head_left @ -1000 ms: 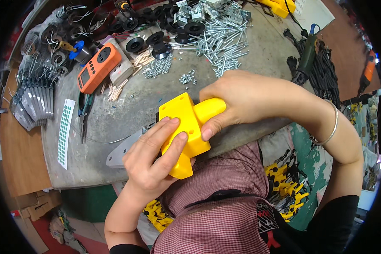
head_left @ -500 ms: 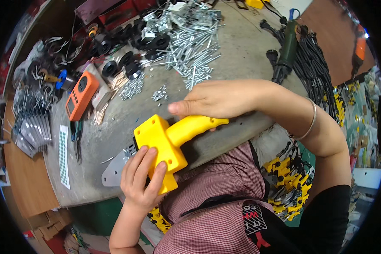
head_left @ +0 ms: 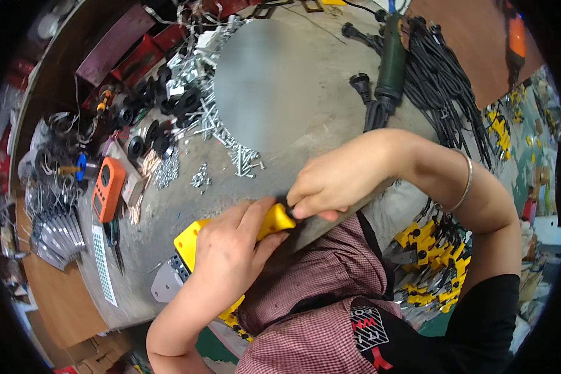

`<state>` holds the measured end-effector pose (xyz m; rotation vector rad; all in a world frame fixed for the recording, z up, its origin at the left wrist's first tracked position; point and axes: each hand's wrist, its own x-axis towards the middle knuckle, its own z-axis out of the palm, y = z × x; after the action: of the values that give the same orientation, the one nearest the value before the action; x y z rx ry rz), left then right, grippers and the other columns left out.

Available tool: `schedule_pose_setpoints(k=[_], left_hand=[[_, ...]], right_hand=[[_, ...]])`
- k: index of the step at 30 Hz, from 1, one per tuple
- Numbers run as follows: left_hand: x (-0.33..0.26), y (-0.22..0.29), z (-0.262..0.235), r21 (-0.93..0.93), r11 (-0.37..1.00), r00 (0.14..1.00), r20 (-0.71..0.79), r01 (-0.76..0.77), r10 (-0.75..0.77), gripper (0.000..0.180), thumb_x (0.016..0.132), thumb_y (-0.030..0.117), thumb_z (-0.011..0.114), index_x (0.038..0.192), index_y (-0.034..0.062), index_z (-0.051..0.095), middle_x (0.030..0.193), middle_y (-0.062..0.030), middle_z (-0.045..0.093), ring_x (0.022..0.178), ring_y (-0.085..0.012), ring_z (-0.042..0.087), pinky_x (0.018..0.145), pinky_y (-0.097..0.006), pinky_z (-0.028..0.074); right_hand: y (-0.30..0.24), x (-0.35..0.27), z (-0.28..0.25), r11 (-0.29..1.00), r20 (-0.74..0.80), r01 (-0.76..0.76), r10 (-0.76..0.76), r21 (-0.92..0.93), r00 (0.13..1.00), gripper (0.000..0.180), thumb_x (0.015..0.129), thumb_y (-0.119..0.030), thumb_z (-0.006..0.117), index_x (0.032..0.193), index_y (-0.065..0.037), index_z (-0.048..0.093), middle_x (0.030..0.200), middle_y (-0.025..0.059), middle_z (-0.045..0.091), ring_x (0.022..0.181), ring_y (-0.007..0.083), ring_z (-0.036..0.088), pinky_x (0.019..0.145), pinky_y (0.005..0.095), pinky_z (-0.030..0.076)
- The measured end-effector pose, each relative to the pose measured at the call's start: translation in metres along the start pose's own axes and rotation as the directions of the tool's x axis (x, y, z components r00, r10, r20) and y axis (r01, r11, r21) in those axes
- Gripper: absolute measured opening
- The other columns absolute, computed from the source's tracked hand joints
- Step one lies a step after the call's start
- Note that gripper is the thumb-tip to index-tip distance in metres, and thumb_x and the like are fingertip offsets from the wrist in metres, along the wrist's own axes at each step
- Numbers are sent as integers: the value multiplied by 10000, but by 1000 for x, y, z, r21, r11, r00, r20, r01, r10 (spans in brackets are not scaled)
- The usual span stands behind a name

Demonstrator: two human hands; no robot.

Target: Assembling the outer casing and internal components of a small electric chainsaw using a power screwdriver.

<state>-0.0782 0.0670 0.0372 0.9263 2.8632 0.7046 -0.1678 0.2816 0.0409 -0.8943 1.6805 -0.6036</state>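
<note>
A yellow plastic hand tool [head_left: 189,240] with a straight handle lies over the bench's near edge. From its far-left end sticks a flat grey metal plate [head_left: 166,282] with holes. My left hand [head_left: 230,240] is closed around the tool's handle, its fingers over the top and the thumb beneath. At the handle's end, my right hand [head_left: 327,181] has its fingertips pinched together, touching a small dark piece [head_left: 290,213]. Those fingers mostly hide that piece, so its kind does not show.
Loose screws [head_left: 243,159] and small metal parts lie beyond the tool, partly under a blurred patch. An orange meter [head_left: 107,190] stands at left, near metal plates [head_left: 56,234]. A green power screwdriver [head_left: 393,59] and black cords [head_left: 439,87] lie at right. Yellow tools [head_left: 430,258] are piled beside my lap.
My left hand has moved from the tool's body up to its handle. My right hand has left the handle's side and now pinches at its end. The view has shifted slightly.
</note>
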Motion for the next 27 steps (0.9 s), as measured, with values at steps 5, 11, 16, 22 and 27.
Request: schedule_pose_setpoints(k=[5, 11, 16, 22, 27], left_hand=[[-1, 2, 8, -12, 999, 999, 1, -34, 34, 476, 729, 100, 775, 1147, -23, 585, 927, -161, 660, 786, -330, 651, 685, -391, 520], [-1, 9, 9, -27, 999, 999, -5, 32, -32, 498, 659, 63, 789, 1127, 12, 626, 970, -174, 681, 827, -326, 668, 740, -366, 526], [-2, 3, 11, 46, 998, 999, 12, -34, 34, 523, 711, 143, 794, 1171, -26, 614, 1022, -187, 692, 876, -324, 691, 760, -366, 553], [-4, 1, 10, 33, 999, 1000, 15, -6, 5, 508, 732, 183, 787, 1165, -21, 617, 1034, -177, 696, 889, -323, 693, 774, -374, 555], [-5, 1, 10, 56, 998, 999, 3, -39, 39, 508, 731, 153, 783, 1172, -21, 601, 1052, -184, 686, 889, -326, 687, 770, -379, 552]], right_hand=[[6, -4, 22, 953, -294, 138, -218, -271, 931, 262, 939, -254, 523, 954, -18, 635, 762, 201, 648, 775, 410, 633, 711, 479, 495], [16, -7, 41, 930, -475, 112, -280, -351, 834, 182, 834, -189, 614, 861, -35, 709, 826, 169, 695, 806, 367, 671, 718, 451, 531], [28, 5, 55, 805, -576, 183, -542, -564, 612, 205, 781, -185, 604, 780, 19, 633, 599, 156, 626, 585, 327, 656, 525, 413, 520], [27, 6, 58, 796, -572, 167, -547, -582, 611, 221, 778, -193, 601, 748, 25, 617, 594, 160, 623, 591, 313, 664, 525, 404, 518], [20, -3, 51, 918, -574, 213, -378, -334, 727, 357, 880, -324, 589, 828, 27, 625, 683, 186, 654, 676, 367, 668, 602, 445, 527]])
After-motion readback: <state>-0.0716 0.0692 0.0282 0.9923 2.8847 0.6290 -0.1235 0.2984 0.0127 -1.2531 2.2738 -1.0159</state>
